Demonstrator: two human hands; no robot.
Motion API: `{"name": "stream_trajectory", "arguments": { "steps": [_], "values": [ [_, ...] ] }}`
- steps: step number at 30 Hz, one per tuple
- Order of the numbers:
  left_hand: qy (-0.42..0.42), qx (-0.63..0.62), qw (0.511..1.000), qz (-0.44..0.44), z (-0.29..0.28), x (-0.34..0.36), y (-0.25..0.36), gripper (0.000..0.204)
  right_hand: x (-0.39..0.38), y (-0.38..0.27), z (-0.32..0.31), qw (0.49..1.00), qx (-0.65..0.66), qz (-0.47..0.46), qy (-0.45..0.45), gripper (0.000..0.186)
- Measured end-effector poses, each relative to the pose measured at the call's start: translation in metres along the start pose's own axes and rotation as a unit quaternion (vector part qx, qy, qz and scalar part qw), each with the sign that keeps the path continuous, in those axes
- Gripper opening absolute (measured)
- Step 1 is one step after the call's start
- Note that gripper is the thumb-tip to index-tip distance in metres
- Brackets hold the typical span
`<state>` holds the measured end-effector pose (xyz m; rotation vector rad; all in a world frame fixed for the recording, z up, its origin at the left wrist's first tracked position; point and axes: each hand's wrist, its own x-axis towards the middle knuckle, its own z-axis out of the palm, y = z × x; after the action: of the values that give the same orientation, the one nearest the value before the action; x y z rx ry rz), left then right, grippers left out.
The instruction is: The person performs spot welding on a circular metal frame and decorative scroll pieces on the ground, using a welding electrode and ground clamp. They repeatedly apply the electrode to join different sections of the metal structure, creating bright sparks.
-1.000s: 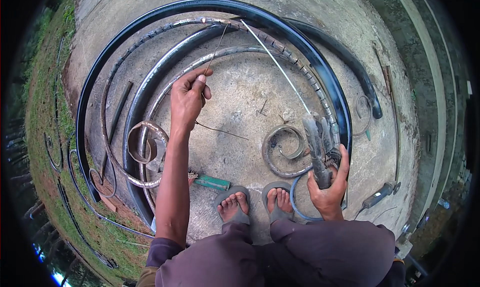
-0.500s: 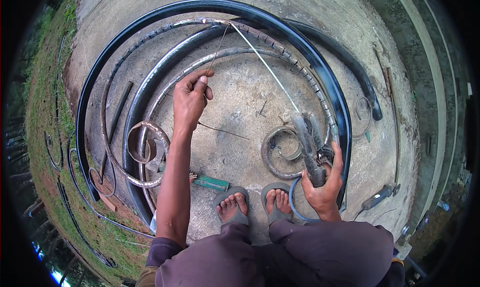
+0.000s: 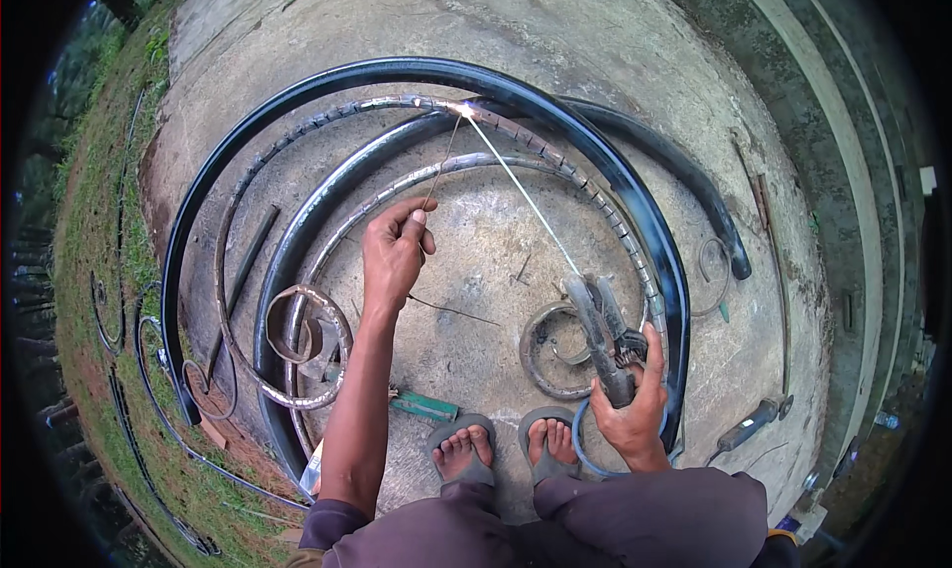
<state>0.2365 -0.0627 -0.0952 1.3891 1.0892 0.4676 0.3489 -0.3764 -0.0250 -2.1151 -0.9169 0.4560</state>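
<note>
My right hand (image 3: 635,409) is wrapped round a dark welding electrode holder (image 3: 599,340). A pale welding rod (image 3: 524,191) is clamped in its jaws and slants up and away to the left. At the rod's tip a bright arc (image 3: 464,111) glows on the curved, notched metal pipe (image 3: 605,206). Between thumb and fingers of my left hand (image 3: 395,251) is a thin brown wire (image 3: 445,162), its far end close to the glow. The notched pipe lies inside a larger black curved tube (image 3: 397,65).
On the concrete lie scroll-shaped metal pieces (image 3: 540,370), a green-handled brush (image 3: 424,405) near my left foot and an angle grinder (image 3: 749,425) at the right. A blue cable (image 3: 587,457) runs beside my right foot. Grass (image 3: 89,300) borders the left side.
A bright arc has appeared where the welding rod meets the pipe. The whole scene sits lower in the picture. Both hands keep their grips.
</note>
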Motion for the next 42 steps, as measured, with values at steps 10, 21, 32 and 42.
{"name": "stream_trajectory", "arguments": {
  "steps": [10, 21, 32, 42],
  "values": [
    [-0.001, -0.016, 1.000, 0.008, 0.005, -0.001, -0.002, 0.025, -0.004, 0.002, -0.003, 0.998, -0.020, -0.046, 0.037, 0.095],
    [0.007, -0.007, 1.000, 0.004, 0.004, -0.002, -0.001, 0.025, 0.000, -0.001, 0.002, 1.000, -0.004, 0.013, 0.007, 0.096],
    [0.005, -0.024, 1.000, -0.009, 0.005, 0.000, -0.002, 0.025, -0.002, 0.003, 0.001, 1.000, 0.001, 0.024, -0.002, 0.094],
    [0.002, 0.000, 1.000, 0.012, 0.001, 0.000, 0.003, 0.025, -0.006, 0.004, 0.000, 0.999, -0.011, 0.009, 0.028, 0.093]
  ]
}}
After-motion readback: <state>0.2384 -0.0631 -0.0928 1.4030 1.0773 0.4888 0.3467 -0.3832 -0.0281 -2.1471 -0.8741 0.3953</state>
